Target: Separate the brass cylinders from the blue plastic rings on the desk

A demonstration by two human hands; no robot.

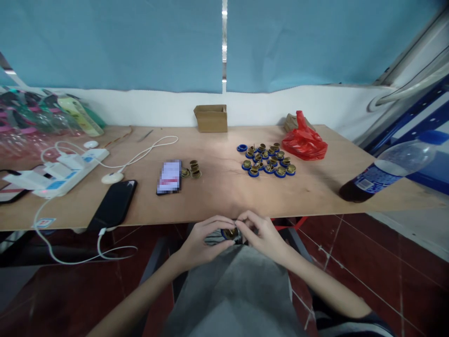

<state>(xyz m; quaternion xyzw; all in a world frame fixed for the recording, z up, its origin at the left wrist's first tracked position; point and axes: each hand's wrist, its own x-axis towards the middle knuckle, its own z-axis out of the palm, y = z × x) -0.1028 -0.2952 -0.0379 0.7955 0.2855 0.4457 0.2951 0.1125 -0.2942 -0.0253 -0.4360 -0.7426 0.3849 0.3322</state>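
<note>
Just below the table's front edge, over my lap, both hands meet around a small round gold-coloured piece with a blue rim (pixel 229 232). My left hand (pixel 208 238) is curved round its left side, thumb below and fingers above. The fingertips of my right hand (pixel 257 234) pinch at its right edge. What exactly the right fingertips grip is too small to make out. On the table lies a cluster of similar gold pieces with blue rings (pixel 270 161). A short stack of gold round pieces (pixel 194 169) stands beside a lit phone (pixel 170 177).
A power strip (pixel 66 175) with white cables and a dark phone (pixel 114 203) lie at left, clear plastic bottles (pixel 31 117) behind. A small cardboard box (pixel 212 118) stands by the wall. At right are a red plastic bag (pixel 304 142) and a tilted cola bottle (pixel 382 175).
</note>
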